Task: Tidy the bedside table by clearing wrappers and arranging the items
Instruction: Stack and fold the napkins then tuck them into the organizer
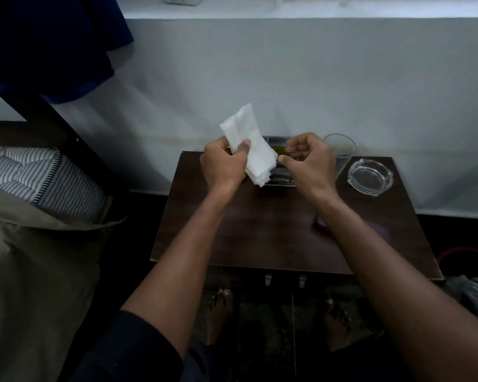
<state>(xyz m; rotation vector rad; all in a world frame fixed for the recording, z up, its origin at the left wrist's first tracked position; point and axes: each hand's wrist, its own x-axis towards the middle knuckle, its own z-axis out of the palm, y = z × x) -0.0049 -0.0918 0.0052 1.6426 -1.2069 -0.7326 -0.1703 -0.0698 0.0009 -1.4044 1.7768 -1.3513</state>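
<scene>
Above the dark table (260,232), white tissues (253,150) are clamped in the left hand (224,161), long axis tilted up-left, with the curled, apparently empty right hand (307,158) just beside.

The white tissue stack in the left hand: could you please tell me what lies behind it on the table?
Behind the tissue stack a dark tray or box shows, with something yellow-green inside. Both hands cover most of it, so its contents stay unclear.

Legible text: none that I can read. The box (280,166) at the back of the bedside table (260,230) shows a yellow-green band, its print too blurred to make out.
</scene>
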